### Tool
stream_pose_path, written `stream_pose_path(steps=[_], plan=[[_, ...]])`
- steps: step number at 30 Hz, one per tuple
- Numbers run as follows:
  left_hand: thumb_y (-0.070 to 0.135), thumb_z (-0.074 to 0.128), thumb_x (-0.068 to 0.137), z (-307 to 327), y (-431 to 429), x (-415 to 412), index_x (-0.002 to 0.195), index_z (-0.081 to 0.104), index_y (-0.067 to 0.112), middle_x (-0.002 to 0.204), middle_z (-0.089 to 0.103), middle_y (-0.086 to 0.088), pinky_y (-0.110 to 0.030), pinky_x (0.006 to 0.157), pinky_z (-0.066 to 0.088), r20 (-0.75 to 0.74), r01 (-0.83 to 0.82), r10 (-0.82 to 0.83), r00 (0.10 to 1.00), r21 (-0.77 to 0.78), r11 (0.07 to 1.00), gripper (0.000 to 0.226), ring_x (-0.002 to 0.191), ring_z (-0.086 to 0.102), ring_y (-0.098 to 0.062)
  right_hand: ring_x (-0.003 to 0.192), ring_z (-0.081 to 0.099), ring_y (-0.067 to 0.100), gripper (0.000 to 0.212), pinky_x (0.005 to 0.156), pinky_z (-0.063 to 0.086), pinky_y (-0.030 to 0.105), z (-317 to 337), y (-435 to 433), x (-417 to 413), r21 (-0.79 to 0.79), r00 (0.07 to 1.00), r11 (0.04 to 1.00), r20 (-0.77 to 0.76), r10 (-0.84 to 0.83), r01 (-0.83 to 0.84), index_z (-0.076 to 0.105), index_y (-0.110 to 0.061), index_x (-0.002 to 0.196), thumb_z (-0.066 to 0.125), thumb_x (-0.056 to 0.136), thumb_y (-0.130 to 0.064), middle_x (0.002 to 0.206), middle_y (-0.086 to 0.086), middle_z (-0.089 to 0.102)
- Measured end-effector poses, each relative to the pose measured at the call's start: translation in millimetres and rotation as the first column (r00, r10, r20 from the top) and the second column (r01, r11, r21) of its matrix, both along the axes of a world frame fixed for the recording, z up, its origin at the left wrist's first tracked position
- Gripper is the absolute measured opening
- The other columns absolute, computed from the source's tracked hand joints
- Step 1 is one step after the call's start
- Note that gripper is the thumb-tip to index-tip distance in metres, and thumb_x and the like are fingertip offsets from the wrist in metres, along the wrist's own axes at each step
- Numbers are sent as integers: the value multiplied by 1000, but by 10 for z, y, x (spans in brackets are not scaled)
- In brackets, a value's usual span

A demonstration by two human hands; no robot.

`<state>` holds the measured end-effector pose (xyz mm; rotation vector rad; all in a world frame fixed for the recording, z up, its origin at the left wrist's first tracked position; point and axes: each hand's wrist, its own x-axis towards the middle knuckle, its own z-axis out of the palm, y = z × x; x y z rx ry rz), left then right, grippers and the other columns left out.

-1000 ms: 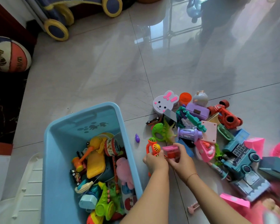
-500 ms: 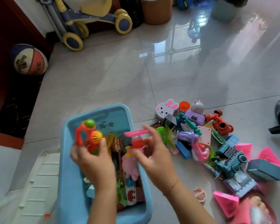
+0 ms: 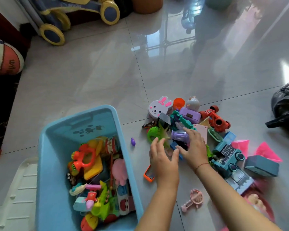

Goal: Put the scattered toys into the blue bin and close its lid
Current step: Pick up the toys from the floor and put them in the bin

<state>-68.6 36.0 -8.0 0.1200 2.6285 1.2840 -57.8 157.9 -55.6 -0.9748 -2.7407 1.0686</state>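
Note:
The open blue bin (image 3: 45, 164) stands on the floor at lower left, holding several toys, with an orange rattle (image 3: 83, 157) on top. Right of it lies the toy pile (image 3: 190, 124): a white bunny box (image 3: 158, 106), a purple case (image 3: 189, 115), a red car (image 3: 214, 118), a teal truck (image 3: 227, 160). My left hand (image 3: 163, 161) hovers with fingers spread at the pile's near edge, by a green dinosaur (image 3: 162, 135). My right hand (image 3: 193, 146) is spread over a purple toy (image 3: 179, 135). Neither hand holds anything.
The bin's white lid (image 3: 13, 192) lies at the far left. A small purple egg (image 3: 133, 141), an orange phone toy (image 3: 148, 175) and a pink rattle (image 3: 193, 200) lie loose on the tiles. A basketball (image 3: 5, 58), a ride-on toy (image 3: 70, 15) and a black bag (image 3: 285, 107) stand farther off.
Both hands carried the orange rattle and a pink-and-red toy from the pile over the bin, let them go inside, and have come back to the pile with nothing in them.

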Motion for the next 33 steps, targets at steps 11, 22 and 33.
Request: stream_pose_path(steps=[11,22,33], plan=[[37,71,77,-1198,-137,-27,136,38,23,143,37,0,-37,102,35,293,108,95,951,-607,788,69,130,37,-22,120,44,35,61,93,42,50,-538,202,-174,196,987,971,113,118,-138,55,-19,126,75,69,-16,136,9,48],[40,64,84,-921,1,-145,128,46,16,126,46,-5,-39,90,46,300,-19,183,936,-478,878,53,117,45,-25,113,52,40,57,83,49,46,-659,97,-92,278,973,950,216,81,-140,60,-8,114,80,60,-10,111,15,60],[25,75,78,529,-427,-263,126,51,19,107,48,5,-1,67,43,-124,-291,299,946,79,954,54,88,55,1,100,55,30,45,88,48,40,-275,-101,109,-47,966,968,93,-240,245,59,-7,111,72,69,-15,111,14,57]])
